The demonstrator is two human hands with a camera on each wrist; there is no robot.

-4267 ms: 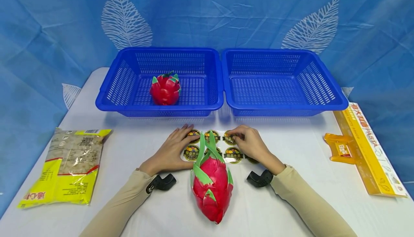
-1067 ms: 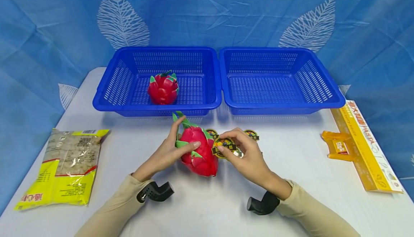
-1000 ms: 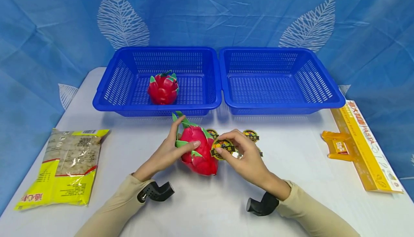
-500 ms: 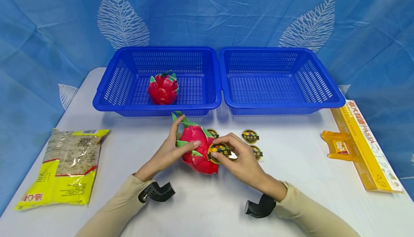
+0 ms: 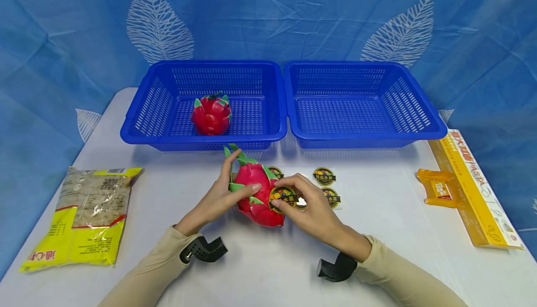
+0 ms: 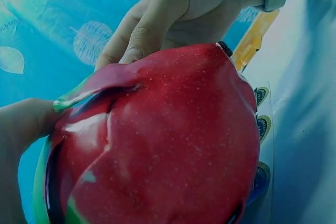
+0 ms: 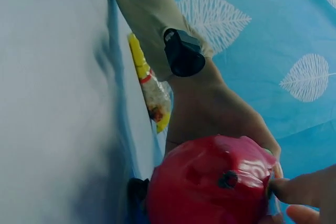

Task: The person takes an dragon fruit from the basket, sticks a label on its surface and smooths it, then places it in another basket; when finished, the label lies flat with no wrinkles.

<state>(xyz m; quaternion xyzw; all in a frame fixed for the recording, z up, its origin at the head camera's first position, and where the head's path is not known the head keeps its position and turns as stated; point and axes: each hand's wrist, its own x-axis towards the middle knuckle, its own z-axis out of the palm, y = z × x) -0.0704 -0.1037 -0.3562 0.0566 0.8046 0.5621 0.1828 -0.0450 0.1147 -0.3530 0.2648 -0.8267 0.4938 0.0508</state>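
My left hand point(image 5: 218, 200) holds a red dragon fruit point(image 5: 256, 211) with green leaf tips, the thumb on top and the other fingers behind it. Against the fruit's right side lies a round black-and-gold fruit sticker point(image 5: 283, 199), with the thumb and index finger of my right hand point(image 5: 314, 209) pinching its edges. Under and behind the right hand is a sheet with more round stickers point(image 5: 324, 176), partly hidden. In the left wrist view the fruit point(image 6: 173, 135) fills the middle and the right hand point(image 6: 168, 19) reaches over it. The right wrist view shows the fruit's blunt end point(image 7: 205, 182).
Two blue baskets stand side by side at the back; the left basket point(image 5: 205, 140) holds another dragon fruit point(image 5: 211, 115). A yellow food packet point(image 5: 84, 218) lies at left. On the right are an orange pasta box point(image 5: 476, 195) and an orange plastic piece point(image 5: 438, 189) touching it.
Since the oldest frame, the left hand has taken up the fruit and the right hand a sticker from the sheet. Over the last second the sticker has moved slightly left and down onto the fruit.
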